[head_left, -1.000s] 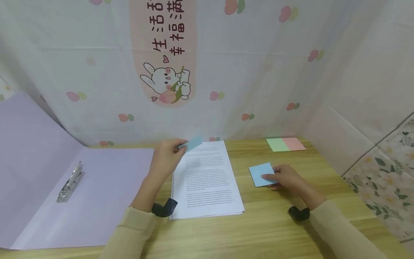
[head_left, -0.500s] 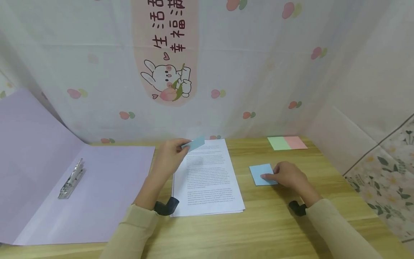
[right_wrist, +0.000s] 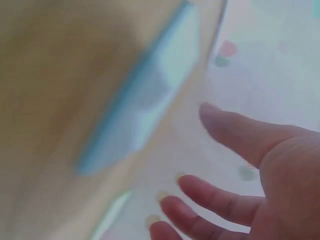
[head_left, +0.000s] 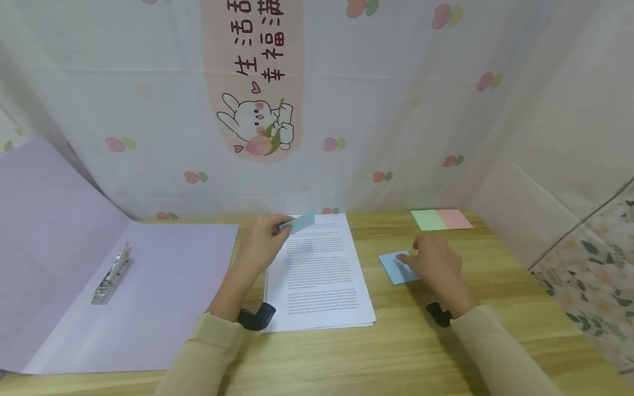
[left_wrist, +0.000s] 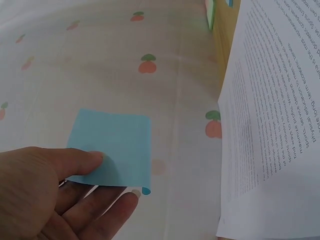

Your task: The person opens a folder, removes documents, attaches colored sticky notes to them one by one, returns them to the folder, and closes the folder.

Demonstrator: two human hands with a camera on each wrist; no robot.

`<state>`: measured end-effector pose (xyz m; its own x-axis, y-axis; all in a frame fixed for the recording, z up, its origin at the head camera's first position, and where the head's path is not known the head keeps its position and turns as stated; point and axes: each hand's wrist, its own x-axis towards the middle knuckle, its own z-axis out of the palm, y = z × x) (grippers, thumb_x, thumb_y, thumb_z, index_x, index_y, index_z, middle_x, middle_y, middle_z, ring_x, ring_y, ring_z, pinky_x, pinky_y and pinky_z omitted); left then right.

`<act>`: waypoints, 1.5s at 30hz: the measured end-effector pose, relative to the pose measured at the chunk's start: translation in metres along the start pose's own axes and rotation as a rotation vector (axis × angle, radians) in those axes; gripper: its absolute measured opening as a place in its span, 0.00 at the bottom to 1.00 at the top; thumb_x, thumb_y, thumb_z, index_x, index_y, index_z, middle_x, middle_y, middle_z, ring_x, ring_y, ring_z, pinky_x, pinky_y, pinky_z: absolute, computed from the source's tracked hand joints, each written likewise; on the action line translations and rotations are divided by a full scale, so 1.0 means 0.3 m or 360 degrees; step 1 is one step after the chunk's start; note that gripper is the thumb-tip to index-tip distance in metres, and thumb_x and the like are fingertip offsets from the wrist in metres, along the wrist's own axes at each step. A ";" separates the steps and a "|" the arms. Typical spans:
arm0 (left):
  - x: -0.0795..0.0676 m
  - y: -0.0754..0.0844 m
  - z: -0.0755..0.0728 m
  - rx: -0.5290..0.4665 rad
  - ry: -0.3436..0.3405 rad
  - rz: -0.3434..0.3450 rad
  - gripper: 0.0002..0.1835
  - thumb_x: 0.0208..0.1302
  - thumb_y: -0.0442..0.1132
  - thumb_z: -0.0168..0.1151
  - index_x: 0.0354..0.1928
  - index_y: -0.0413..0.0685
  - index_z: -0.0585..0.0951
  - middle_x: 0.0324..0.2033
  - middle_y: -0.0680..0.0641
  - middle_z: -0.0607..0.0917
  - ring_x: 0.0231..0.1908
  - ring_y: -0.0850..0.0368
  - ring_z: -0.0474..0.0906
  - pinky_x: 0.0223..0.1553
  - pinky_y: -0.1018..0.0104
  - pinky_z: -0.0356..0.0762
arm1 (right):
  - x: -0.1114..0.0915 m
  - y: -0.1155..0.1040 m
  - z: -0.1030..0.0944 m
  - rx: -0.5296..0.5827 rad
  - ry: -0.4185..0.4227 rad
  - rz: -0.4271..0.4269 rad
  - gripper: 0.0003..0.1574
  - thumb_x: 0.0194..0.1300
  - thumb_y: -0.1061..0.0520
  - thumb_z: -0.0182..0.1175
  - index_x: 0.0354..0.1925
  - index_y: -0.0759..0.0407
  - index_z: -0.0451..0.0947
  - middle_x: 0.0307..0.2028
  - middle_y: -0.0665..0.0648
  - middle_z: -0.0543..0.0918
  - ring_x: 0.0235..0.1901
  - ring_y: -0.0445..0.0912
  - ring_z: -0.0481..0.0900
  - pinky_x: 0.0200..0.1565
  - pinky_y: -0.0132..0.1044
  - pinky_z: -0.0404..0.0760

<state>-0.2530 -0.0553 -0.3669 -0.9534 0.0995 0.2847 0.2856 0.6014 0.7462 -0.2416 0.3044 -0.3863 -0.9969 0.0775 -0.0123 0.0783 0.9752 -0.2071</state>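
Note:
My left hand (head_left: 261,240) pinches a single blue sticky note (left_wrist: 117,135) between thumb and fingers, over the upper part of a stack of printed sheets (head_left: 322,280). One edge of that note curls slightly in the left wrist view. To the right of the sheets, a blue sticky note pad (head_left: 396,269) lies on the wooden table (head_left: 317,363). Above the pad hovers my right hand (head_left: 438,267), thumb and fingers spread apart. In the right wrist view, a gap shows between the fingers (right_wrist: 220,200) and the pad, and nothing is held.
A lilac folder (head_left: 183,280) lies open at the left, its cover raised against the wall cloth (head_left: 317,110). A metal clip (head_left: 113,275) sits near its spine. Green (head_left: 428,220) and pink sticky notes (head_left: 454,219) lie at the back right.
My right hand has let go of the blue pad, which now lies on the table, and has shifted slightly left and up. The left hand still holds its note almost in place.

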 end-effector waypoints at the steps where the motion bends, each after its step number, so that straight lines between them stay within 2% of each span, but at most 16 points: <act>1: 0.000 -0.002 0.001 -0.0004 0.0001 0.0000 0.13 0.70 0.34 0.62 0.53 0.41 0.86 0.45 0.42 0.89 0.31 0.52 0.78 0.27 0.69 0.71 | 0.002 -0.015 -0.005 -0.0025 0.0049 0.0003 0.37 0.63 0.33 0.66 0.52 0.64 0.80 0.47 0.66 0.86 0.34 0.53 0.82 0.23 0.40 0.74; 3: -0.001 -0.004 0.001 -0.0008 0.0005 0.0000 0.13 0.70 0.34 0.62 0.53 0.42 0.86 0.45 0.42 0.89 0.30 0.53 0.78 0.27 0.69 0.71 | 0.006 -0.051 -0.020 -0.0037 0.0126 -0.0034 0.35 0.64 0.35 0.65 0.52 0.63 0.81 0.45 0.65 0.86 0.32 0.53 0.82 0.22 0.39 0.74; 6: -0.002 -0.004 0.001 0.0005 0.0011 -0.0014 0.14 0.70 0.35 0.62 0.54 0.42 0.86 0.45 0.42 0.89 0.31 0.53 0.78 0.27 0.70 0.72 | 0.016 -0.120 -0.035 0.0162 0.0126 -0.0162 0.32 0.67 0.36 0.63 0.49 0.63 0.83 0.43 0.63 0.87 0.32 0.52 0.83 0.25 0.38 0.75; 8: -0.003 -0.004 0.002 0.0023 0.0023 -0.0013 0.13 0.70 0.35 0.63 0.53 0.43 0.87 0.44 0.42 0.89 0.32 0.52 0.77 0.28 0.70 0.72 | 0.029 -0.174 -0.028 0.0436 0.0049 -0.0271 0.31 0.70 0.37 0.61 0.48 0.64 0.83 0.40 0.64 0.88 0.31 0.51 0.85 0.27 0.37 0.79; 11: -0.005 -0.005 0.007 0.0037 0.0035 0.0014 0.12 0.69 0.35 0.63 0.52 0.43 0.88 0.43 0.43 0.89 0.33 0.52 0.78 0.30 0.68 0.74 | 0.047 -0.257 0.006 0.0920 -0.0167 -0.0354 0.32 0.73 0.38 0.58 0.48 0.67 0.82 0.37 0.64 0.87 0.28 0.50 0.85 0.31 0.37 0.84; 13: -0.007 -0.005 0.010 0.0044 0.0036 0.0036 0.12 0.69 0.34 0.63 0.51 0.44 0.88 0.44 0.43 0.89 0.34 0.51 0.80 0.32 0.66 0.78 | 0.056 -0.313 0.029 0.1180 -0.0308 -0.0310 0.36 0.74 0.36 0.55 0.51 0.69 0.81 0.37 0.64 0.87 0.28 0.49 0.85 0.33 0.39 0.87; 16: -0.009 -0.006 0.018 0.0052 0.0035 0.0060 0.11 0.68 0.34 0.64 0.49 0.46 0.89 0.46 0.43 0.89 0.38 0.50 0.84 0.39 0.61 0.85 | 0.069 -0.388 0.058 0.1409 -0.0436 -0.0222 0.41 0.73 0.32 0.52 0.53 0.69 0.80 0.37 0.63 0.88 0.29 0.48 0.87 0.34 0.37 0.88; 20: -0.012 -0.013 0.027 0.0084 0.0041 0.0112 0.11 0.67 0.33 0.66 0.48 0.48 0.90 0.46 0.43 0.90 0.42 0.48 0.86 0.45 0.56 0.87 | 0.092 -0.462 0.091 0.1608 -0.0515 -0.0156 0.41 0.74 0.32 0.52 0.56 0.69 0.79 0.41 0.62 0.90 0.32 0.46 0.90 0.36 0.35 0.88; 24: -0.017 -0.017 0.035 0.0165 0.0015 0.0184 0.11 0.66 0.33 0.67 0.48 0.50 0.90 0.47 0.45 0.91 0.48 0.48 0.87 0.50 0.55 0.86 | 0.112 -0.502 0.125 0.1809 -0.0527 -0.0109 0.33 0.75 0.41 0.55 0.59 0.69 0.78 0.44 0.64 0.90 0.32 0.45 0.90 0.36 0.33 0.88; 30: -0.018 -0.023 0.036 0.0286 -0.0015 0.0321 0.11 0.64 0.32 0.68 0.45 0.52 0.91 0.46 0.49 0.92 0.51 0.51 0.88 0.52 0.56 0.85 | 0.125 -0.516 0.164 0.2003 -0.0507 -0.0065 0.23 0.73 0.54 0.60 0.57 0.71 0.79 0.43 0.65 0.90 0.30 0.42 0.90 0.35 0.32 0.88; 36: -0.005 -0.039 0.028 0.0352 -0.0124 0.0389 0.11 0.63 0.31 0.69 0.45 0.51 0.91 0.45 0.50 0.92 0.52 0.51 0.87 0.54 0.56 0.84 | 0.138 -0.517 0.186 0.2028 -0.0462 -0.0070 0.22 0.73 0.55 0.61 0.55 0.71 0.79 0.39 0.59 0.87 0.29 0.41 0.89 0.35 0.31 0.88; 39: -0.002 -0.049 0.015 0.0358 -0.0226 0.0378 0.10 0.64 0.34 0.69 0.46 0.50 0.91 0.46 0.49 0.92 0.54 0.50 0.86 0.56 0.54 0.83 | 0.140 -0.519 0.193 0.1977 -0.0383 -0.0091 0.21 0.73 0.55 0.61 0.55 0.70 0.79 0.40 0.59 0.86 0.30 0.41 0.89 0.36 0.32 0.88; 41: -0.002 -0.052 0.007 0.0329 -0.0301 0.0349 0.10 0.65 0.39 0.69 0.47 0.50 0.90 0.47 0.50 0.91 0.55 0.50 0.85 0.57 0.53 0.83 | 0.139 -0.518 0.198 0.1941 -0.0327 -0.0118 0.20 0.73 0.55 0.60 0.53 0.71 0.80 0.41 0.59 0.85 0.31 0.41 0.87 0.36 0.31 0.88; 43: -0.001 -0.055 0.001 0.0287 -0.0349 0.0295 0.13 0.66 0.47 0.68 0.48 0.50 0.90 0.49 0.50 0.91 0.56 0.50 0.84 0.58 0.51 0.81 | 0.139 -0.518 0.203 0.1906 -0.0263 -0.0136 0.19 0.73 0.55 0.61 0.51 0.71 0.81 0.41 0.60 0.84 0.32 0.41 0.85 0.36 0.30 0.87; 45: -0.001 -0.057 0.001 0.0242 -0.0338 0.0195 0.19 0.69 0.54 0.64 0.48 0.49 0.89 0.50 0.50 0.90 0.56 0.50 0.83 0.58 0.49 0.81 | 0.138 -0.520 0.208 0.1862 -0.0204 -0.0140 0.18 0.72 0.54 0.62 0.49 0.69 0.82 0.41 0.61 0.85 0.32 0.41 0.84 0.37 0.30 0.86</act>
<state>-0.2576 -0.0654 -0.3799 -0.9164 0.3326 0.2228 0.3972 0.6853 0.6105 -0.2953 0.1425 -0.4155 -0.9970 -0.0668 -0.0379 0.0248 0.1876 -0.9819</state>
